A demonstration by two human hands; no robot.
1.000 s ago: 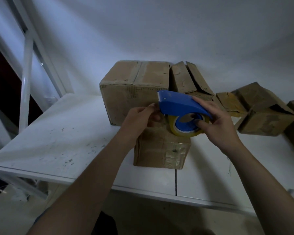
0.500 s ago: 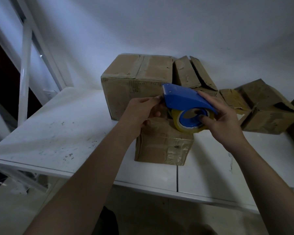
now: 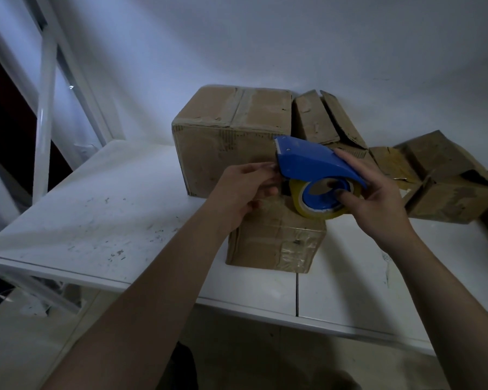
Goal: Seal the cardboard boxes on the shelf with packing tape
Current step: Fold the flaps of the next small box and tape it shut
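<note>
the small box sits on the shelf near its front edge, with the large box right behind it and the flapped box behind and to the right of it. just above the small box is the tape dispenser — the left hand grips its left end, the right hand its right side. well right of the small box lies a tilted box — far to its left rises the upright post.
</note>
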